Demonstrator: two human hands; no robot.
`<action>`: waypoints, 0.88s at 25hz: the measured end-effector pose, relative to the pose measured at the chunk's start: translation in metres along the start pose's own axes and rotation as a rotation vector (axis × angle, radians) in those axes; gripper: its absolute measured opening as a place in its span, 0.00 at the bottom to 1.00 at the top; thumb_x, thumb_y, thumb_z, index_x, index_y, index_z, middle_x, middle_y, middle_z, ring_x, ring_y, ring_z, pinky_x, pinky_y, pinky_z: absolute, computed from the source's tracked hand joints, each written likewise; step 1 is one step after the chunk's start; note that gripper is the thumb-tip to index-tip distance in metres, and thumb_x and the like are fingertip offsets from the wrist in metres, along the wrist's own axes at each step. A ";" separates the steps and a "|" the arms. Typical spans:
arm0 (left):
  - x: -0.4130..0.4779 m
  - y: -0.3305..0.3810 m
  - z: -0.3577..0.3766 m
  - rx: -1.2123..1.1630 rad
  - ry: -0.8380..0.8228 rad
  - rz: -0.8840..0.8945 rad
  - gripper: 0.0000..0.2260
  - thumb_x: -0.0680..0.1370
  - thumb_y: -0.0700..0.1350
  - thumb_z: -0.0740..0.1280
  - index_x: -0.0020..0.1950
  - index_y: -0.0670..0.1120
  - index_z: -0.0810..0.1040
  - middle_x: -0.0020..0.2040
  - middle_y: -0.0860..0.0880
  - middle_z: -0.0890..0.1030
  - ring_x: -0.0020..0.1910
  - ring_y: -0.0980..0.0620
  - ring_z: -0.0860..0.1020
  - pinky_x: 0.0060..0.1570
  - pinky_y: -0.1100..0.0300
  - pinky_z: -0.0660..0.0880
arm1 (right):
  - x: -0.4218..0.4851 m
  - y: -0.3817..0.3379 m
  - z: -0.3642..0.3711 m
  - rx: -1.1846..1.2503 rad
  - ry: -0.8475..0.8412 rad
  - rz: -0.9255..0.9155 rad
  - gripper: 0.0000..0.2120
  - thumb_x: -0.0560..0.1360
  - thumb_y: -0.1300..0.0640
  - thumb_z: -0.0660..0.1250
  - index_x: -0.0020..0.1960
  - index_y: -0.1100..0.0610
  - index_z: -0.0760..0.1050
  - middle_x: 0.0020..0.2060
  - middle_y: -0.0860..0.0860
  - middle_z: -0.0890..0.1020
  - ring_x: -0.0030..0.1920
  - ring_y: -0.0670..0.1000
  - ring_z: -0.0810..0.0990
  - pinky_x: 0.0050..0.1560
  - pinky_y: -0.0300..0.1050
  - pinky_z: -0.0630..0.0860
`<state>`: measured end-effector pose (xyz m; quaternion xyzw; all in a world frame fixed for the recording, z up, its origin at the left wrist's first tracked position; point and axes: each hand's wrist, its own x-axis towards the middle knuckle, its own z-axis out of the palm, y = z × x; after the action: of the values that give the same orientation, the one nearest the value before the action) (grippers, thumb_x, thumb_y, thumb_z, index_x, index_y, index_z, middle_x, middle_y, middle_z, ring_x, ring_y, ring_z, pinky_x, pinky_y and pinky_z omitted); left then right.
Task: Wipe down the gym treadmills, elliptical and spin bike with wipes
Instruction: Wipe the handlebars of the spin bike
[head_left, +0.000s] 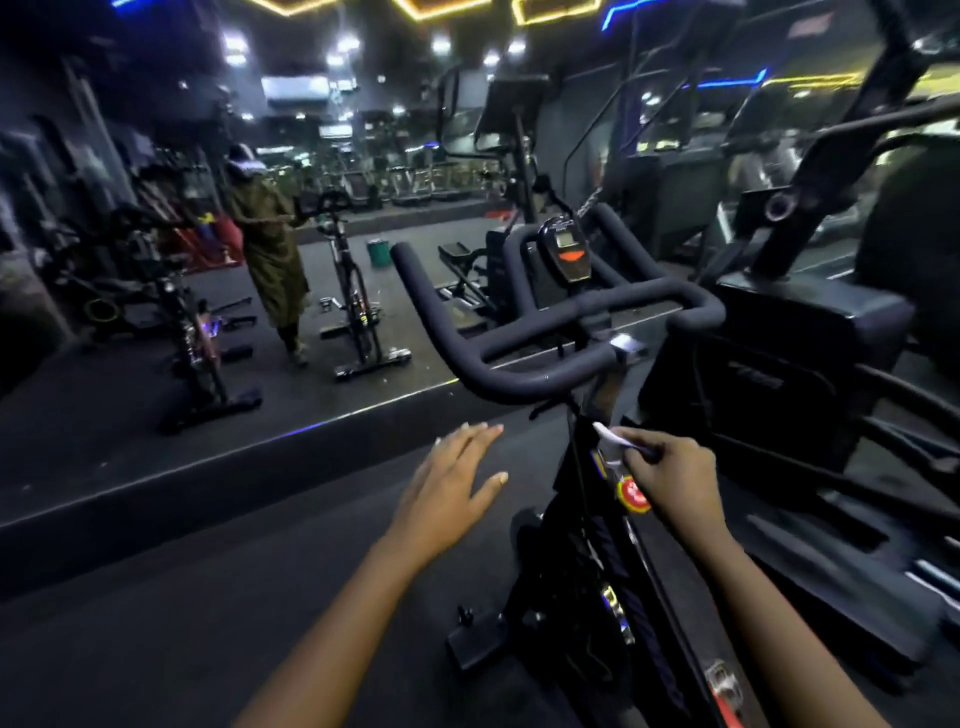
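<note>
Pinching a white wipe (614, 436) in right hand (670, 478), fingers curled round it, wipe apparently on the spin bike (597, 561) stem (607, 391), just under the handlebar (519, 375). Left hand (452, 488) flat, fingers spread, holding nothing, at 9 o'clock of right, off the bike. Stem's long axis runs 12 to 5 o'clock; handlebar sits at 12 from the wipe. Right hand is nearer, so the next stroke probably follows the stem.
</note>
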<state>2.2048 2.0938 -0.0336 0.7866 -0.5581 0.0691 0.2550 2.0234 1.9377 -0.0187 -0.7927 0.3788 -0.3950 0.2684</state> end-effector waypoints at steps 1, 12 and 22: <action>0.025 -0.007 -0.005 0.038 0.053 0.066 0.28 0.78 0.60 0.55 0.75 0.49 0.62 0.73 0.49 0.64 0.74 0.51 0.59 0.74 0.55 0.52 | 0.016 -0.003 0.005 0.001 0.050 -0.010 0.13 0.70 0.66 0.67 0.51 0.55 0.83 0.44 0.55 0.85 0.47 0.51 0.82 0.42 0.34 0.69; 0.147 -0.089 0.017 0.063 0.138 0.480 0.29 0.76 0.69 0.49 0.69 0.54 0.69 0.72 0.49 0.67 0.75 0.50 0.55 0.72 0.45 0.44 | 0.098 -0.020 0.069 -0.303 0.436 -0.265 0.13 0.71 0.61 0.64 0.53 0.59 0.82 0.48 0.54 0.84 0.48 0.52 0.82 0.53 0.33 0.69; 0.153 -0.094 0.027 -0.084 0.239 0.538 0.28 0.77 0.68 0.50 0.60 0.50 0.77 0.64 0.49 0.75 0.70 0.49 0.63 0.72 0.46 0.46 | 0.062 -0.053 0.089 -0.373 0.458 -0.363 0.16 0.67 0.66 0.71 0.54 0.55 0.81 0.50 0.51 0.83 0.51 0.46 0.79 0.54 0.34 0.71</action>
<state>2.3427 1.9752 -0.0267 0.5854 -0.7149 0.2033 0.3240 2.1431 1.9289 -0.0023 -0.7734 0.3479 -0.5278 -0.0476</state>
